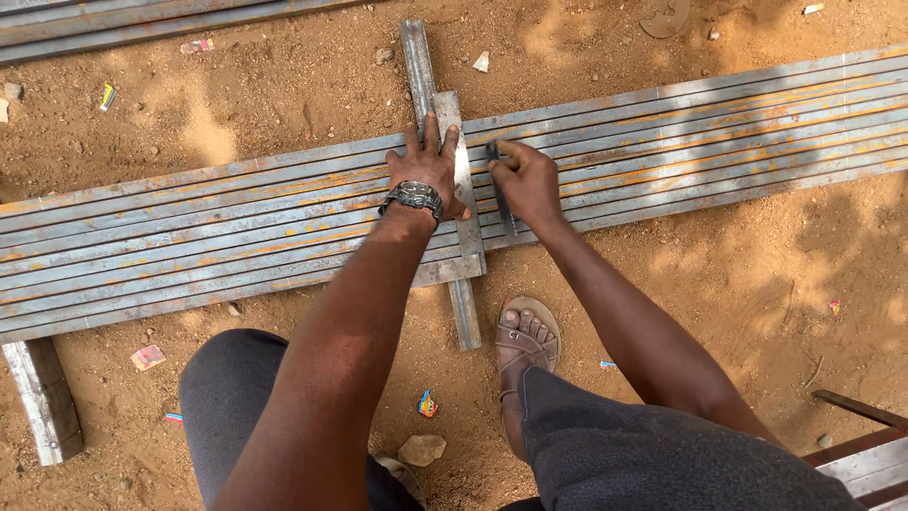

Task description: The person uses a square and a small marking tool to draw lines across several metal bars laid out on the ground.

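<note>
**Two hands on a steel square over bundled bars**

From my feed I first note the litter on the red dirt: a small bright wrapper (427,404) lies between the person's legs, a pinkish flat scrap (148,357) sits left of the dark trouser knee, and a yellow-striped scrap (108,96) lies at the upper left beyond the steel.

A row of long grey steel bars (236,237), streaked with orange rust, lies side by side across the ground. A flat metal square (465,218) rests crosswise on them, touching their tops.

The left hand (426,170), with a wristwatch (413,198) on it, is spread flat, fingers extended, pressing the square down. The right hand (527,180) is curled closed around a thin dark marking tool (502,194), its tip against the square's right edge; I think it is a scriber or blade, but I cannot tell which. A sandalled foot (526,341) stands just below the bars.
</note>
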